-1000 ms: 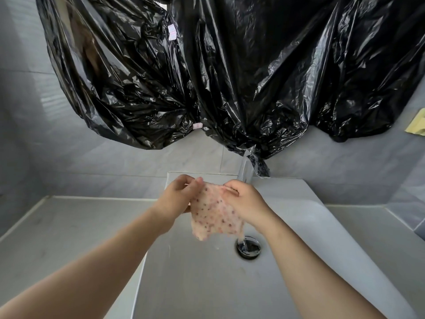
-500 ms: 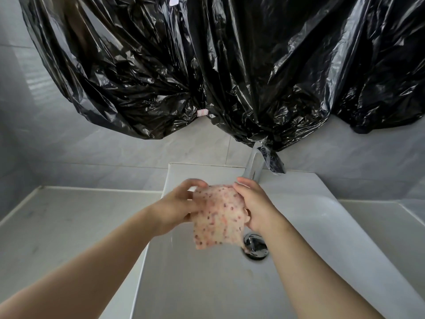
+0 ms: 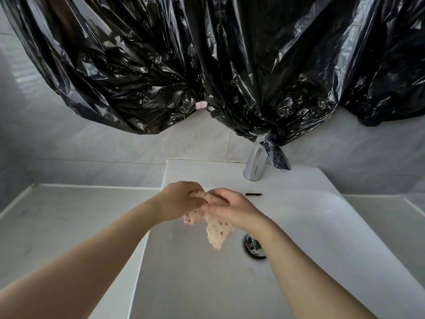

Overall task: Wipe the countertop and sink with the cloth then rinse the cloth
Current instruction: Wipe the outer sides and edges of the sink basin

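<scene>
A pale pink cloth with dark red specks hangs bunched over the white sink. My left hand grips its upper left part with curled fingers. My right hand grips the upper right part, and the two hands touch above the basin. The cloth's lower end dangles just left of the chrome drain. The chrome tap stands behind the hands at the sink's back edge. No water stream is visible.
A grey countertop spreads left of the sink and another stretch lies to the right. Black plastic bags hang over the wall above the tap. Grey tiles line the wall behind.
The hands came together and gathered the flat, spread cloth into a bunch. They moved left, away from the tap's spout. The camera tilted down slightly.
</scene>
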The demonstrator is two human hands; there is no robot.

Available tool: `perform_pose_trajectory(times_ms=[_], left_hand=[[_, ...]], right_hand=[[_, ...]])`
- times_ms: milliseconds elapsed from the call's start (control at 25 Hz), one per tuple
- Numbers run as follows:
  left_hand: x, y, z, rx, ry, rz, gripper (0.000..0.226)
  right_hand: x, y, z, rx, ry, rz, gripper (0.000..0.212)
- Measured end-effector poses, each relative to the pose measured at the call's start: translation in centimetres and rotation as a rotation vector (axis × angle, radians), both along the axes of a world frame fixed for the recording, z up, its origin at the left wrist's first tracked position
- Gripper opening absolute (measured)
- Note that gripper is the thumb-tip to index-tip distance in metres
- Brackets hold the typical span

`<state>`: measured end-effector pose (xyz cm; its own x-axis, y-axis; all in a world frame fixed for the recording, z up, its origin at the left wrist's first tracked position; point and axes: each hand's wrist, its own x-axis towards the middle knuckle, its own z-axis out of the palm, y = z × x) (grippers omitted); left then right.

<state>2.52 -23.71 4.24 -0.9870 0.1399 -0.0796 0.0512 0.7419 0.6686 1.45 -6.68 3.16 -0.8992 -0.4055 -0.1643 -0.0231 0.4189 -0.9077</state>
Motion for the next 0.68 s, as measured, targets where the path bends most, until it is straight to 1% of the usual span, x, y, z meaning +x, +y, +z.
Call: perform_pose_trajectory(times_ms=[40, 80, 120, 240, 280, 320, 360, 400, 440, 480, 520, 560, 600, 640, 680], left_hand=[[0.0, 0.0, 0.2, 0.063, -0.002, 0.03, 0.003], [-0.1, -0.1, 0.2, 0.155, -0.001, 0.067, 0.007], [-0.3, -0.3, 0.3, 0.277, -0.014, 0.111, 0.011], [-1.1, -1.3, 0.2, 0.669, -0.122, 0.23, 0.016], [-1.6, -1.7, 0.0, 0.774, -0.129, 0.298, 0.015], [-2.4, -2.2, -0.5, 0.809, -0.083, 0.4, 0.014], [-3.4, -3.0, -1.3, 0.717, 0.001, 0.525, 0.015], [-4.5, -3.8, -2.3, 0.513, 0.071, 0.63, 0.02], [-5.1, -4.2, -3.2, 0.297, 0.081, 0.674, 0.03], [-5.6, -4.5, -4.0, 0.161, 0.039, 0.661, 0.042], [-5.9, -4.5, -4.8, 0.114, -0.029, 0.621, 0.049], [-6.2, -4.3, -5.6, 0.115, -0.077, 0.58, 0.049], [-6.1, -4.0, -6.0, 0.121, -0.091, 0.559, 0.046], [-6.0, -3.9, -6.3, 0.124, -0.078, 0.559, 0.043], [-5.7, -4.0, -6.6, 0.13, -0.063, 0.557, 0.043]], right_hand=[[0.1, -0.1, -0.1, 0.024, 0.027, 0.008, 0.008], [0.0, -0.2, 0.0, 0.035, 0.055, -0.022, 0.008], [-0.2, -0.3, 0.0, 0.024, 0.061, -0.066, 0.01], [-1.4, -1.3, 0.2, -0.074, -0.02, -0.136, 0.019], [-2.2, -1.9, 0.2, -0.101, -0.052, -0.15, 0.02], [-3.1, -2.7, 0.1, -0.162, -0.076, -0.179, 0.02], [-4.3, -3.5, -0.3, -0.241, -0.085, -0.233, 0.021], [-5.3, -4.5, -0.4, -0.295, -0.088, -0.295, 0.02], [-6.3, -5.3, -0.6, -0.286, -0.062, -0.37, 0.019], [-7.3, -6.1, -0.8, -0.133, 0.039, -0.429, 0.019], [-8.4, -6.6, -1.3, 0.184, 0.249, -0.457, 0.024], [-9.1, -7.0, -1.8, 0.495, 0.49, -0.437, 0.031], [-9.6, -7.3, -2.4, 0.648, 0.704, -0.352, 0.034], [-9.8, -7.7, -2.9, 0.704, 0.816, -0.248, 0.03], [-9.9, -8.3, -3.7, 0.73, 0.868, -0.162, 0.025]])
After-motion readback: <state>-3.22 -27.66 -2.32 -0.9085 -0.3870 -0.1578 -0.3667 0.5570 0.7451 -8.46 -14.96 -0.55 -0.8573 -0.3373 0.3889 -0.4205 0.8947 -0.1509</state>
